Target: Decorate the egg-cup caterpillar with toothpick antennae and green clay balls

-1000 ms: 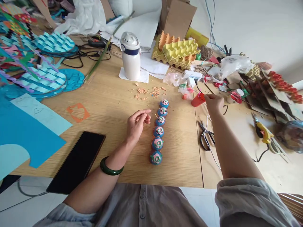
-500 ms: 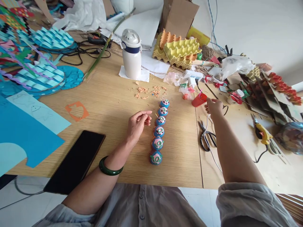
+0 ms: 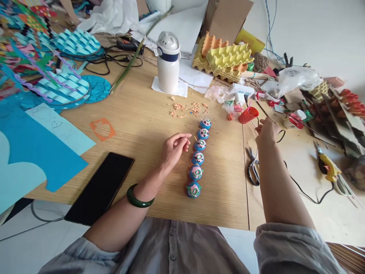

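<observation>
My left hand [image 3: 176, 149] is beside the upper part of a row of several small blue domes [image 3: 197, 158] with pink and green tops. Its fingers are curled and pressed together; anything between them is too small to make out. Thin sticks stand out of the upper domes. On the right, my right hand [image 3: 267, 131] is just below and right of a red cup [image 3: 248, 115], its fingers bent together. What they pinch, if anything, is hidden. Black-handled scissors [image 3: 252, 171] lie left of my right forearm.
A white bottle [image 3: 168, 66] stands behind orange shavings [image 3: 189, 108]. A black tablet [image 3: 99, 188] and blue paper [image 3: 64, 160] lie left. Egg trays [image 3: 228, 59] are at the back; a yellow-handled tool [image 3: 329, 167] and cords lie right.
The view has shifted, so the table things appear farther right. My right hand has drawn slightly away from the red cup's rim. My left hand stays beside the row, fingers still curled.
</observation>
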A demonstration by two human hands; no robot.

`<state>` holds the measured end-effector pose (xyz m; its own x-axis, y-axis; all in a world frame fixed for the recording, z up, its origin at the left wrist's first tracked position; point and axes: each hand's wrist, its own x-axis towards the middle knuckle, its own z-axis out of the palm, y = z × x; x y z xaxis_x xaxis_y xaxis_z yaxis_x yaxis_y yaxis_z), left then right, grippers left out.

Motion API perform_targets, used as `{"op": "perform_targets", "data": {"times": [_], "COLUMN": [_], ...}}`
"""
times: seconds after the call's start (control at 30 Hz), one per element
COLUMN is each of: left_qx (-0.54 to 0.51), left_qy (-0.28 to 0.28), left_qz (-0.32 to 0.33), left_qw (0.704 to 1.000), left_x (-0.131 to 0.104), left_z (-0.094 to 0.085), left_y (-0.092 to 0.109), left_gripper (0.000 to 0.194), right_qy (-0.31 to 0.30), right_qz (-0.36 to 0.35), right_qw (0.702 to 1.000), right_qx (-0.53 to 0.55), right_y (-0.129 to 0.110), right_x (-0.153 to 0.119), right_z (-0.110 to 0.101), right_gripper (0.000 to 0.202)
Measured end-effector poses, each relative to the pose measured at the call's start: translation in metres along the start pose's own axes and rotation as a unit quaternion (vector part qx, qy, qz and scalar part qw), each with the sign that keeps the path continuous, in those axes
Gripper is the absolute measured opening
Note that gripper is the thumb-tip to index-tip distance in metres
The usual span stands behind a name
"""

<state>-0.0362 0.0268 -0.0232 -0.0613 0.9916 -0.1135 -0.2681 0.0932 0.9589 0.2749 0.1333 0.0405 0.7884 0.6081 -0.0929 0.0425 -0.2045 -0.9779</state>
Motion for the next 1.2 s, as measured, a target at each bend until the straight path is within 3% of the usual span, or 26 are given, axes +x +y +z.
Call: {"op": "perform_targets", "data": {"times": [0.03,0.1,0.2,0.27,0.37,0.5,0.63,0.8,1.0,1.13,1.2], "left_qx": [-0.002,0.005,0.029,0.051,0.100,0.175,0.198,0.232,0.220,0.169,0.148], "left_qy": [-0.005,-0.024,-0.054,-0.071,-0.098,-0.110,-0.142,-0.174,-0.130,-0.120,-0.126], "left_qz": [0.012,0.036,0.069,0.098,0.163,0.247,0.250,0.249,0.214,0.141,0.103], "left_qw": [1.000,0.999,0.996,0.991,0.977,0.947,0.937,0.924,0.943,0.968,0.975], "left_x": [-0.002,-0.006,-0.013,-0.017,-0.022,-0.025,-0.028,-0.029,-0.028,-0.029,-0.030], "left_z": [0.001,0.003,0.005,0.006,0.006,0.007,0.011,0.014,0.014,0.015,0.015], "left_y": [0.002,0.005,0.010,0.013,0.018,0.025,0.026,0.022,0.023,0.021,0.021], "left_gripper": [0.025,0.023,0.022,0.023,0.025,0.023,0.019,0.007,0.012,0.018,0.022], "right_qy": [-0.050,-0.124,-0.298,-0.365,-0.421,-0.440,-0.412,-0.451,-0.432,-0.431,-0.423], "right_qz": [0.008,0.016,0.033,0.039,0.046,-0.070,-0.199,-0.222,-0.260,-0.339,-0.347], "right_qw": [0.997,0.988,0.939,0.913,0.892,0.883,0.880,0.860,0.862,0.836,0.837], "right_qx": [0.065,0.096,0.170,0.175,0.157,0.146,0.131,0.095,0.050,0.000,-0.006], "right_y": [0.001,0.007,0.022,0.032,0.041,0.047,0.055,0.065,0.063,0.064,0.066], "right_x": [-0.015,-0.051,-0.109,-0.140,-0.165,-0.176,-0.188,-0.201,-0.191,-0.189,-0.191], "right_z": [-0.004,-0.013,-0.022,-0.023,-0.020,-0.019,-0.025,-0.029,-0.034,-0.035,-0.034], "right_gripper": [0.023,0.026,0.023,0.030,0.042,0.054,0.058,0.056,0.032,0.035,0.035]}}
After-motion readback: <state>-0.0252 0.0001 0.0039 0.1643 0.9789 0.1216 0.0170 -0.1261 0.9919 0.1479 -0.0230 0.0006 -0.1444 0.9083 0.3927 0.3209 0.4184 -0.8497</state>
